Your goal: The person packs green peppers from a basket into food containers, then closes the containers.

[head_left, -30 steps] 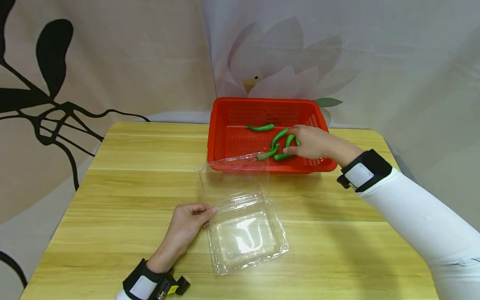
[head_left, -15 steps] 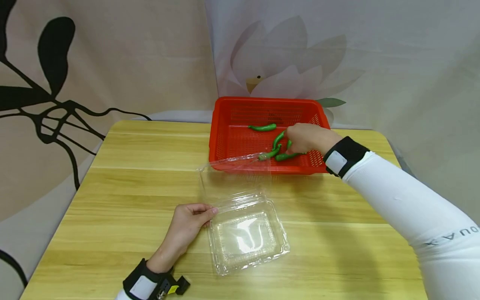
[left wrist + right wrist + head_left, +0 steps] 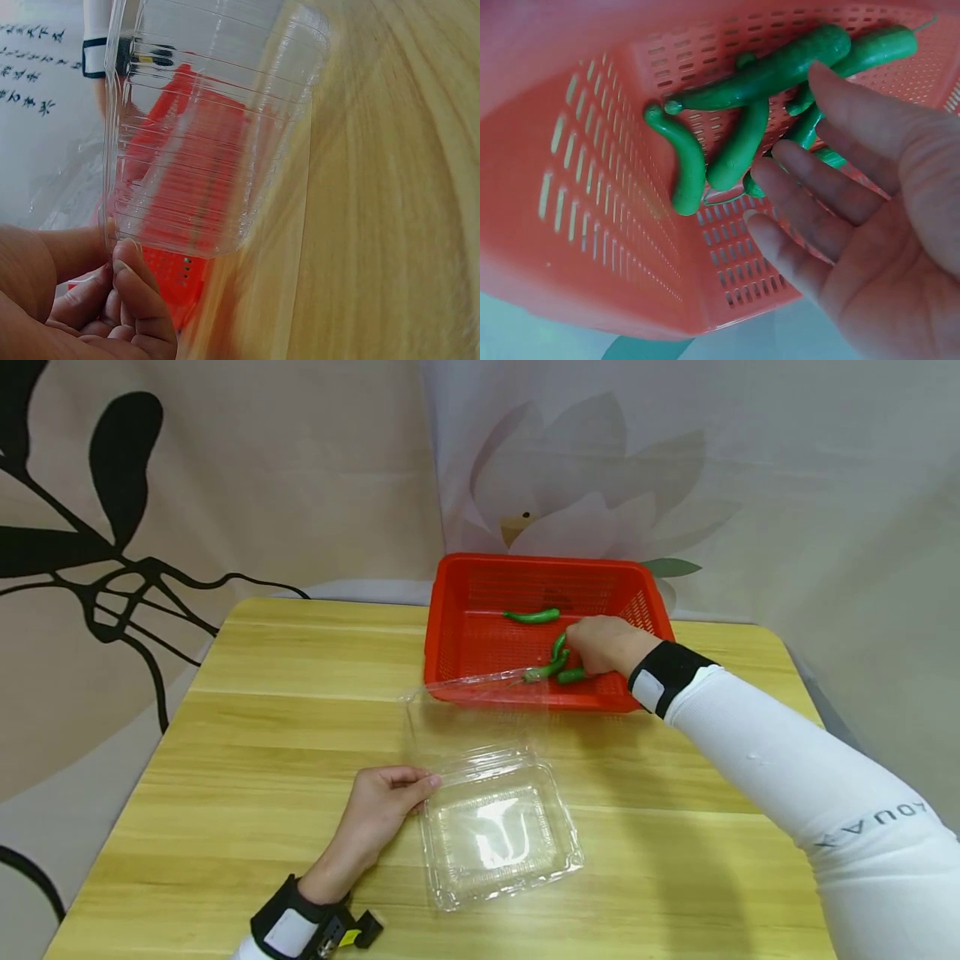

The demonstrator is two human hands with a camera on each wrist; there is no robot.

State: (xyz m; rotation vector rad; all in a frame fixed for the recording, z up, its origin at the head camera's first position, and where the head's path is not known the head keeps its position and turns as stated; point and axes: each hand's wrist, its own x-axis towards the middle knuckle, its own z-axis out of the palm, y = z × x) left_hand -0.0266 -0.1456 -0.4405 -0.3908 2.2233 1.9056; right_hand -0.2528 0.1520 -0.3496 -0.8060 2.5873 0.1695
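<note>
A clear plastic clamshell box (image 3: 495, 835) lies unfolded on the table, its lid (image 3: 472, 727) spread toward the basket. My left hand (image 3: 375, 814) pinches the box's left edge near the hinge between thumb and fingers; the left wrist view shows the grip close up on the rim (image 3: 111, 180). Inside the red basket (image 3: 472, 589) is my right hand (image 3: 603, 643), over several green chili peppers (image 3: 532, 617). In the right wrist view its fingers are spread and loosely bent beside the peppers, with the thumb tip against a long chili pepper (image 3: 761, 71). Some peppers are partly hidden behind the fingers.
The box's lid overlaps the basket's near rim in the head view. A wooden table (image 3: 285, 710) carries everything. Behind it hangs a pale curtain (image 3: 337, 468) printed with a flower and dark leaves.
My right hand has reached further left and deeper into the basket, covering more of the peppers. The left hand keeps its pinch on the box. The head view has shifted slightly.
</note>
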